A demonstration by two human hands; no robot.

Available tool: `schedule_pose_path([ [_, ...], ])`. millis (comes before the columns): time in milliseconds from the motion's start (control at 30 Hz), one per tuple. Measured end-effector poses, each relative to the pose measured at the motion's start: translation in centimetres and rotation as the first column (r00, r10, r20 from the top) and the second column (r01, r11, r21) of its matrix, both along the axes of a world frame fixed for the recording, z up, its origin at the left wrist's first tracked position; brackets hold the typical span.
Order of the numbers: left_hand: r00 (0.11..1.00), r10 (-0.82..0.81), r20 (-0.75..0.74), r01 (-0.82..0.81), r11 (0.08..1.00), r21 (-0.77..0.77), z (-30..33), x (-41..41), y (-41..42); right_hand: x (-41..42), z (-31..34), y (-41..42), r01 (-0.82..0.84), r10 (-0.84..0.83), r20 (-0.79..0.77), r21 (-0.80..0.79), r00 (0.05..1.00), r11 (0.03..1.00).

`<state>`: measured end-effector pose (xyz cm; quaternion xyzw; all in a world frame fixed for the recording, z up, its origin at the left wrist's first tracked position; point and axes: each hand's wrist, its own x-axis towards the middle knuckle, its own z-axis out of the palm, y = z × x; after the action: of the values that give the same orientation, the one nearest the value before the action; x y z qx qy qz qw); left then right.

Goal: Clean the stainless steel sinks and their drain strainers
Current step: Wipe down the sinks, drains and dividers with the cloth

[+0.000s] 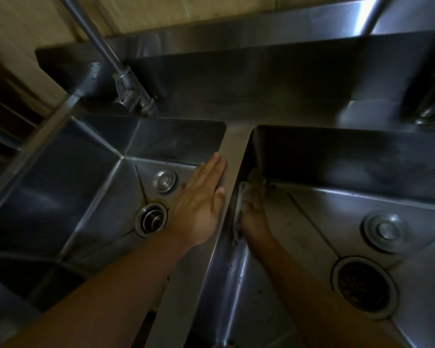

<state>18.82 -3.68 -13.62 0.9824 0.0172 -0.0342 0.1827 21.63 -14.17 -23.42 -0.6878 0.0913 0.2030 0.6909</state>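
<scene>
Two stainless steel sinks lie side by side, split by a narrow steel divider (234, 146). My left hand (201, 199) rests flat with straight fingers on the divider's left edge, above the left sink (81, 172). My right hand (253, 214) is down inside the right sink (337, 172), pressing a pale scrubbing pad (239, 209) against its left wall; its fingers are blurred. The left drain (151, 219) is open, and a round strainer plug (164, 181) lies beside it. The right drain (363, 287) holds a dark strainer, with a round plug (386, 231) lying above it.
A faucet (129, 91) with a long pipe stands on the back ledge behind the left sink. Another fixture (430, 111) stands at the back right. A steel backsplash (261, 71) runs behind both sinks. The light is dim.
</scene>
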Motion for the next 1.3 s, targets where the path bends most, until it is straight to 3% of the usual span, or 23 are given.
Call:
schedule_pose_path([
  [67, 0.999, 0.015, -0.032, -0.013, 0.999, 0.046, 0.5, 0.0, -0.2, -2.4, 2.2, 0.0, -0.044, 0.038, 0.078, 0.077, 0.996, 0.996],
  [200, 0.997, 0.068, -0.02, -0.067, 0.997, 0.046, 1.5, -1.9, -0.9, -5.4, 4.6, -0.6, -0.109, 0.101, 0.047, 0.215, 0.994, 0.97],
  [300, 0.997, 0.077, -0.007, -0.076, 0.993, 0.093, 1.5, -4.9, -1.3, -5.5, 3.1, -0.4, -0.087, 0.084, 0.025, 0.155, 0.996, 0.984],
  [467, 0.992, 0.124, -0.028, -0.123, 0.991, 0.046, 0.5, -6.0, -1.7, -5.0, -1.7, 0.1, 0.031, -0.011, -0.162, 0.118, 0.987, 0.993],
  [567, 0.994, 0.108, 0.009, -0.108, 0.994, 0.009, 0.2, -5.8, -1.6, -4.7, -3.8, 0.1, 0.029, -0.017, -0.173, 0.067, 0.985, 0.997],
  [767, 0.992, 0.119, 0.044, -0.117, 0.992, -0.048, 0.3, -5.9, -1.8, -5.8, -0.3, -0.4, -0.077, 0.102, -0.234, 0.115, 0.967, 0.99],
  [1000, 0.995, 0.102, -0.008, -0.103, 0.993, -0.066, 1.6, -6.5, -1.4, -10.1, 5.2, -2.0, -0.266, 0.282, -0.099, 0.154, 0.954, 0.952],
  [1200, 0.988, 0.141, -0.064, -0.141, 0.99, 0.011, 0.9, -11.5, -1.1, -10.9, 5.2, -1.4, -0.213, 0.233, -0.139, 0.146, 0.963, 0.966],
  [1300, 0.986, 0.166, -0.028, -0.166, 0.986, -0.01, 0.5, -11.6, -1.6, -10.4, 3.2, -1.0, -0.172, 0.219, -0.266, 0.192, 0.939, 0.966],
])
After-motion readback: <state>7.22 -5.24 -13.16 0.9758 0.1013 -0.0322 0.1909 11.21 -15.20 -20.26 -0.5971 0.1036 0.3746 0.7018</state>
